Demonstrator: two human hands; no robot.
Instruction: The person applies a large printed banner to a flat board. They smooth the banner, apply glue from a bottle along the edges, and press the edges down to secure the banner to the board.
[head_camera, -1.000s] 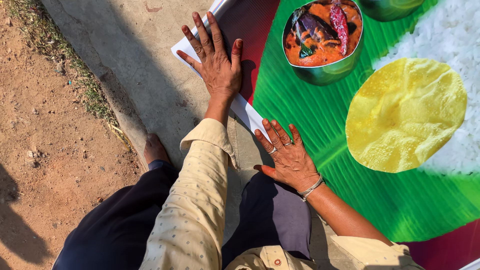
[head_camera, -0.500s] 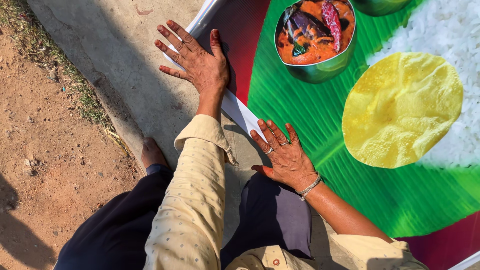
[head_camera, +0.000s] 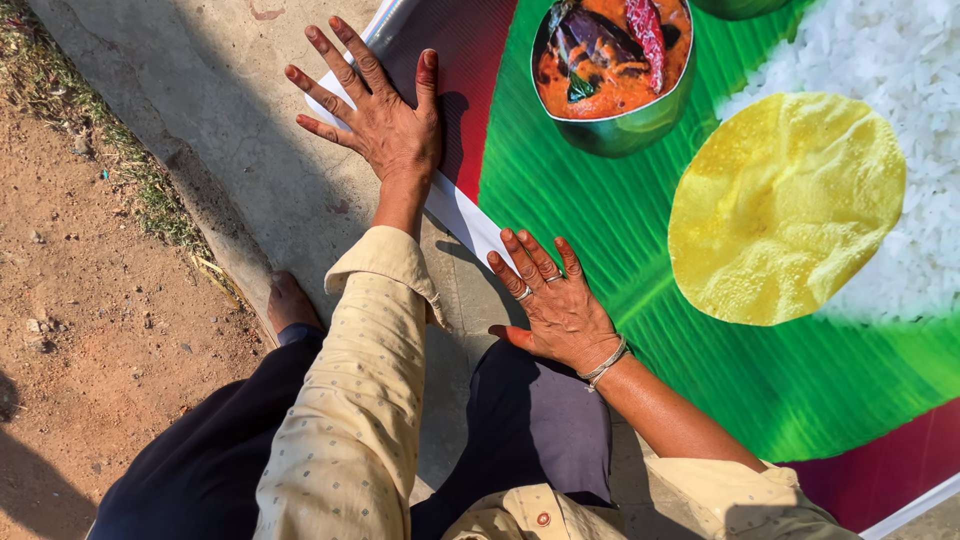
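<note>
A large printed banner (head_camera: 560, 190) lies flat on a concrete slab. It pictures a green leaf, a yellow round wafer (head_camera: 785, 205), white rice and a steel bowl of orange curry (head_camera: 610, 70). My left hand (head_camera: 378, 118) presses palm down with spread fingers on the banner's white and dark red edge, fingertips reaching onto the concrete. My right hand (head_camera: 555, 300), with rings and a bangle at the wrist, lies flat on the green part near the same edge. Neither hand holds anything.
The concrete slab (head_camera: 230, 170) runs along the banner's left side. A strip of dry grass (head_camera: 150, 190) and bare dirt (head_camera: 90, 350) lie beyond it. My bare foot (head_camera: 287, 303) and dark trousers (head_camera: 210, 450) are below the hands.
My left hand has slid a little to the left along the banner's edge, out toward the concrete. My right hand has stayed flat in about the same spot.
</note>
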